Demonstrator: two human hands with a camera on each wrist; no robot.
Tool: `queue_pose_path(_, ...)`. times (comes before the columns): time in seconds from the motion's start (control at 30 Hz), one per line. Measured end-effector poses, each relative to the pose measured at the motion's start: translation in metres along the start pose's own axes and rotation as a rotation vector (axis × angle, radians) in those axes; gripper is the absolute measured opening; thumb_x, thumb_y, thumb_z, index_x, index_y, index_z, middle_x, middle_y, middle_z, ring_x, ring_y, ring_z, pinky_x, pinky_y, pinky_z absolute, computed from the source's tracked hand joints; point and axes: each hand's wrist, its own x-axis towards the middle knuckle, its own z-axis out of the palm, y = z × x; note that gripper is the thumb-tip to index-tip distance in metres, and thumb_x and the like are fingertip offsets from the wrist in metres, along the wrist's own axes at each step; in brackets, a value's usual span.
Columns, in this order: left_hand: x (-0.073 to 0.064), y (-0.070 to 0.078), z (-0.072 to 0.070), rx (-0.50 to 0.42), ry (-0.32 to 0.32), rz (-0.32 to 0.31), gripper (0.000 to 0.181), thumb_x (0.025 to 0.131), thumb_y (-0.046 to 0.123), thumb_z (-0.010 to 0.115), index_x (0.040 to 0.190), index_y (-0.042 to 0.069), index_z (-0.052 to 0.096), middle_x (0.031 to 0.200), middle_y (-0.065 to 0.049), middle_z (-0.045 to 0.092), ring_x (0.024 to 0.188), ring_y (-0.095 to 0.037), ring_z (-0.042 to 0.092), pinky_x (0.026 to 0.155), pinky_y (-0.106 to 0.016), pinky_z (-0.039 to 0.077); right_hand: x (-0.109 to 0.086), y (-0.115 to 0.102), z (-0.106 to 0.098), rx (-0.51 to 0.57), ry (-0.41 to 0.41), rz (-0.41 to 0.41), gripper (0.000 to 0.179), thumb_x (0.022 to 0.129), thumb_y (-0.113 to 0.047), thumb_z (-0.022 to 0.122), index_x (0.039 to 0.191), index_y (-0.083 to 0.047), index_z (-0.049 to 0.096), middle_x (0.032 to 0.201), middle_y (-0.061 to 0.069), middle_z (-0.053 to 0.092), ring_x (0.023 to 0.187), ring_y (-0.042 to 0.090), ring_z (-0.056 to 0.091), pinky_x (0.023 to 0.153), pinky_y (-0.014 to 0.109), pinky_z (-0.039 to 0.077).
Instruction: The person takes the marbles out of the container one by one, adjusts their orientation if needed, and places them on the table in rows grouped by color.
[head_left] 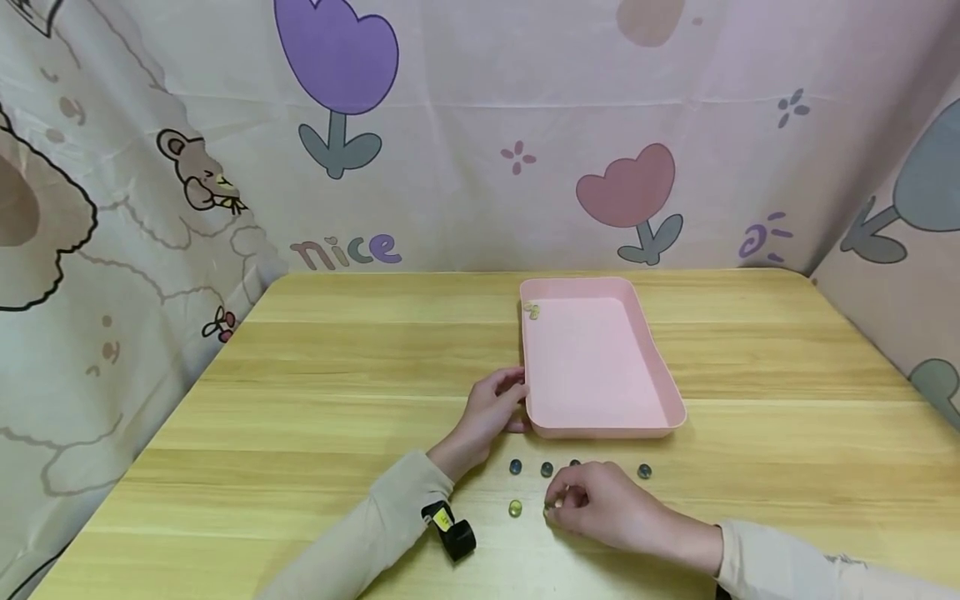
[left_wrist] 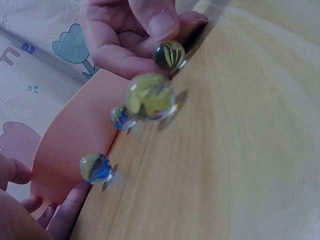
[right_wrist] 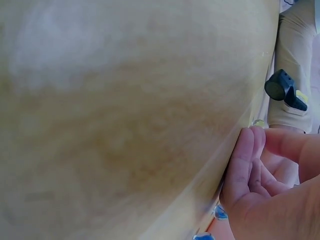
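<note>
My right hand (head_left: 611, 508) pinches a marble (left_wrist: 170, 55) with yellow stripes between thumb and fingers, low over the wooden table. Left of it, a yellow marble (head_left: 515, 508) lies on the table. Several dark bluish marbles (head_left: 515, 467) form a loose row between the hands and the pink tray (head_left: 600, 432); one is partly hidden behind the right hand. Blue swirls show inside the nearer marble (left_wrist: 96, 168) in the left wrist view. My left hand (head_left: 487, 417) rests against the outer left wall of the tray, fingers spread along it. Inside, yellowish marbles (head_left: 533, 312) sit by the far left corner.
The wooden table (head_left: 337, 358) extends on both sides of the tray. A patterned cloth (head_left: 465, 167) hangs behind the table and along its sides. A black wrist camera (head_left: 453, 533) is strapped to the left sleeve, close to the yellow marble.
</note>
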Motion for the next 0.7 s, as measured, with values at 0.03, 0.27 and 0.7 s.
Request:
queue_pose_path(0.03,0.0001,-0.0001,-0.0002,-0.001,-0.002,0.003,0.039,0.096,0.01,0.055,0.134,-0.001,0.053,0.123,-0.013,0.057,0.098,-0.021,0.059,0.061,-0.029,0.06,0.0,-0.0002,-0.0001,-0.001,-0.001,0.002,0.009,0.08,-0.007,0.073,0.084,-0.014,0.069,0.062,-0.014,0.052,0.055,-0.002,0.044,0.049,0.018,0.04)
queue_pose_path(0.27,-0.0008,-0.0007,0.0005,0.003,0.002,-0.003,0.04,0.096,0.01,0.055,0.134,0.0,0.052,0.125,-0.013,0.057,0.1,-0.022,0.059,0.062,-0.029,0.06,-0.0008,-0.0007,-0.001,0.011,-0.013,0.017,0.009,0.08,-0.008,0.074,0.086,-0.012,0.069,0.063,-0.014,0.053,0.056,-0.001,0.045,0.05,0.018,0.041)
queue_pose_path(0.7,0.0002,0.0026,0.0006,0.012,0.007,-0.007,0.039,0.097,0.01,0.054,0.135,0.001,0.052,0.123,-0.013,0.057,0.101,-0.022,0.059,0.062,-0.029,0.06,-0.002,-0.0014,-0.0034,-0.003,-0.012,0.016,0.015,0.077,-0.004,0.071,0.091,-0.008,0.068,0.065,-0.013,0.054,0.056,0.0,0.046,0.049,0.019,0.043)
